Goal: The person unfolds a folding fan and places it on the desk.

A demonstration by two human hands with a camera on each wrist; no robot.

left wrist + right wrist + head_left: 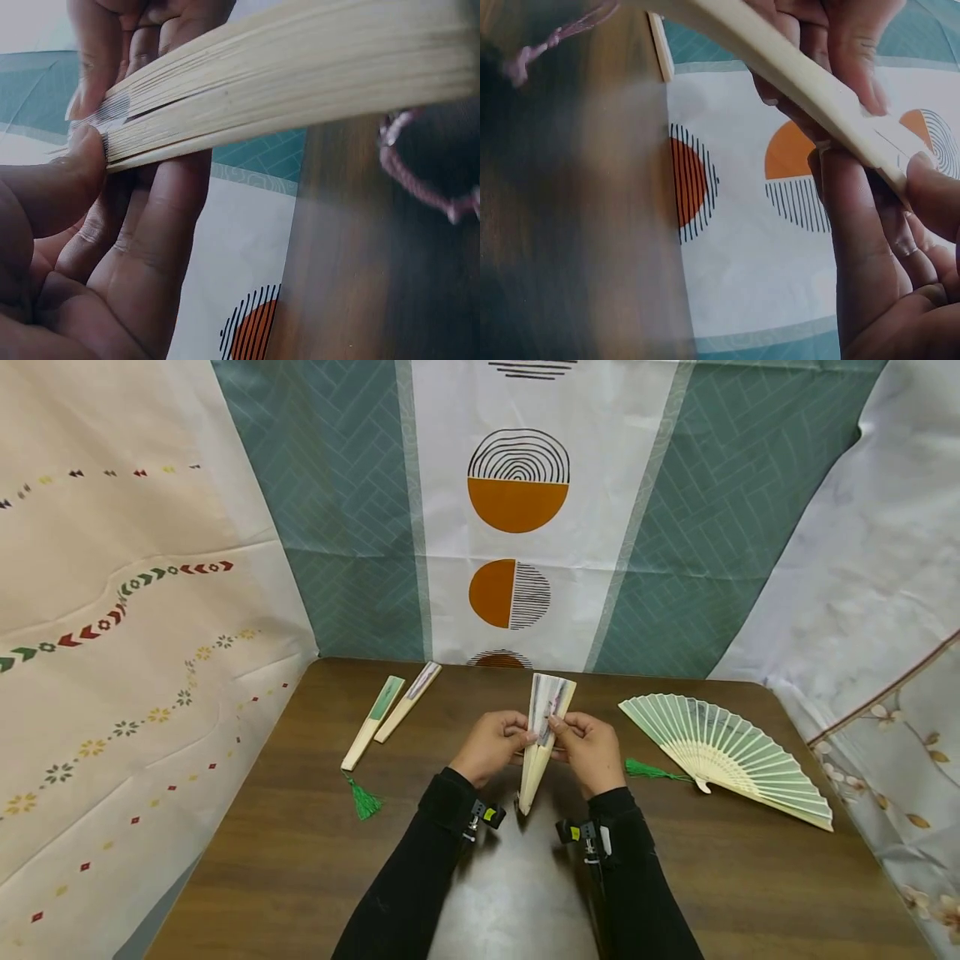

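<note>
Two hands, both yours, meet on one narrow fan (540,747): your left hand (487,747) pinches its left edge, thumb in front and fingers bent behind, and your right hand (591,752) pinches the right edge the same way, thumb on the pale, purple-marked leaf. You've got it upright in front of you, above the middle of the brown table (292,877), ribs gathered to a point below, the top a little wider; from your left wrist, a pinkish cord (409,182) dangles by the ribs' lower end. Out to your left, a green-topped folded fan (375,720) lies slanted, its green tassel (366,802) trailing towards you, with a second folded fan (408,702) just beside it. Over on your right, a pale green fan (727,752) lies spread wide, its own tassel (652,769) pointing left. Beyond the table's far edge hangs a teal-and-white cloth (345,510) with orange half-circles.
</note>
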